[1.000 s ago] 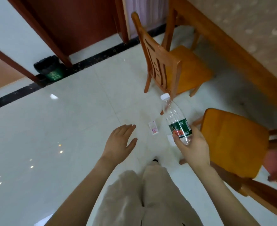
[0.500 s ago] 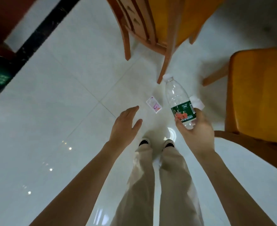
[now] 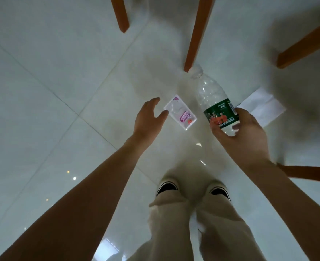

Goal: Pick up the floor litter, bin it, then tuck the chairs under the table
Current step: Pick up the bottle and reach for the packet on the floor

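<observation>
Downward view from the head camera. The white tiled floor (image 3: 48,102) is filling the frame, with wooden chair legs (image 3: 195,32) standing at the top and right edges. The person's beige trousers (image 3: 176,227) and two dark-topped shoes (image 3: 166,187) are showing at the bottom centre. The right hand (image 3: 244,132) is clenching around the lower body of a clear plastic water bottle (image 3: 212,95) with a green label, holding it off the floor with its white cap pointing away from the person, near the foot of one chair leg. A folded white paper (image 3: 261,106) is lying on the floor just right of the bottle, partly behind the right hand. The left hand (image 3: 148,117) is reaching forward, released and empty, fingers spread; its thumb tip is lying just beside the near-left edge of a small clear wrapper (image 3: 180,113) with pink print, flat on the floor between the two hands. Whether the thumb is touching it cannot be told.
</observation>
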{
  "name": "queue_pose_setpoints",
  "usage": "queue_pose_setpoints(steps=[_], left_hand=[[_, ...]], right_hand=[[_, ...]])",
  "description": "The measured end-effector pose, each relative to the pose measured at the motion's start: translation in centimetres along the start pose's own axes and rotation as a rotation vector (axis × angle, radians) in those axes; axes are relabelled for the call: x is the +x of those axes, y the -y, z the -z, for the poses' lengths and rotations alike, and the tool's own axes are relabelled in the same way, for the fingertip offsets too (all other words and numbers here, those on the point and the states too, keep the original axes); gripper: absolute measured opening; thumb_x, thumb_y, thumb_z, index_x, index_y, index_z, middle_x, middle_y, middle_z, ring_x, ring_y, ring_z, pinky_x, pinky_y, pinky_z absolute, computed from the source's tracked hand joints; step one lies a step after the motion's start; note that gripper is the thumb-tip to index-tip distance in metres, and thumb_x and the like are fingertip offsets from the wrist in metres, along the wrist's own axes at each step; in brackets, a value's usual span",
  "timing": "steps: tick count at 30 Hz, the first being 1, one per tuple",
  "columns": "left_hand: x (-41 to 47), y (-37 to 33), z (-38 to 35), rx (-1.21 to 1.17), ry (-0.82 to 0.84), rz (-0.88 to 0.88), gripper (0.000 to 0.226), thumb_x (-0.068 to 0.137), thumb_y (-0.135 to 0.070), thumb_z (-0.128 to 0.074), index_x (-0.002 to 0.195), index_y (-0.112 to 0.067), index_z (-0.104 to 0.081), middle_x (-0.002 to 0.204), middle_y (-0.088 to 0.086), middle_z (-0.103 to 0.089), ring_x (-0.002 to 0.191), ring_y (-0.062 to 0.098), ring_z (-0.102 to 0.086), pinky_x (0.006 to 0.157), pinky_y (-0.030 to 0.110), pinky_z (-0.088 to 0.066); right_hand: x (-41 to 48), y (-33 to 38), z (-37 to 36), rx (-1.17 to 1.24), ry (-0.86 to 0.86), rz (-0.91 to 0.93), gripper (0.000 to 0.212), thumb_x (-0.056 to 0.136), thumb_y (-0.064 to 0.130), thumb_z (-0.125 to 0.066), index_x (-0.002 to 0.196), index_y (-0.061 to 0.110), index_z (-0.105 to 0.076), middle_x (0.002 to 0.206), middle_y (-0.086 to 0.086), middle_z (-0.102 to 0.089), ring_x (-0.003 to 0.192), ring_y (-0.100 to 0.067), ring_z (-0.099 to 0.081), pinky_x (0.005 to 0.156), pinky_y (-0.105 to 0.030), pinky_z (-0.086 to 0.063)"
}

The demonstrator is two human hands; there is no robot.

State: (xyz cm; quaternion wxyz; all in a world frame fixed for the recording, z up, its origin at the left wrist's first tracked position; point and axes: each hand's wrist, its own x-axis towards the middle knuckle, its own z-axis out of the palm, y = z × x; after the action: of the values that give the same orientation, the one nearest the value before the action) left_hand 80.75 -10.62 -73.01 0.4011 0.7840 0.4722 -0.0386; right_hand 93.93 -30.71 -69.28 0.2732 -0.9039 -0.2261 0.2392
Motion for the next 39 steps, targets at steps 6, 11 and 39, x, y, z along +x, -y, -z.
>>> queue_pose_setpoints(steps=[6,11,39], left_hand=[[4.9,3.1,-4.5,-0.042,-0.022,-0.034,0.039,0.093,-0.03,-0.059,0.13,-0.02,-0.054,0.13,-0.002,-0.057,0.113,0.014,-0.055,0.088,0.021,-0.042],[7.0,3.7,-6.3,-0.038,-0.078,-0.086,0.027,0.091,-0.027,-0.061,0.116,-0.017,-0.062,0.111,-0.002,-0.063,0.093,0.009,-0.058,0.07,0.008,-0.042],[-18.3,-18.9,24.3,-0.049,-0.2,-0.136,0.011,0.089,-0.026,-0.064,0.094,-0.016,-0.066,0.089,-0.005,-0.059,0.074,0.007,-0.057,0.058,0.005,-0.039]], right_hand=[[4.1,-2.8,-5.2,0.018,0.009,-0.003,0.047,0.081,0.049,-0.071,0.114,0.019,-0.056,0.101,0.001,-0.061,0.088,-0.019,-0.059,0.072,-0.029,-0.044],[5.8,-3.2,-7.1,0.023,0.016,0.002,0.048,0.081,0.047,-0.072,0.115,0.018,-0.055,0.103,-0.001,-0.062,0.091,-0.021,-0.059,0.078,-0.04,-0.053],[-10.9,22.8,22.6,0.061,0.046,0.083,0.054,0.076,0.062,-0.059,0.115,0.025,-0.055,0.1,0.005,-0.063,0.091,-0.016,-0.061,0.076,-0.038,-0.055]])
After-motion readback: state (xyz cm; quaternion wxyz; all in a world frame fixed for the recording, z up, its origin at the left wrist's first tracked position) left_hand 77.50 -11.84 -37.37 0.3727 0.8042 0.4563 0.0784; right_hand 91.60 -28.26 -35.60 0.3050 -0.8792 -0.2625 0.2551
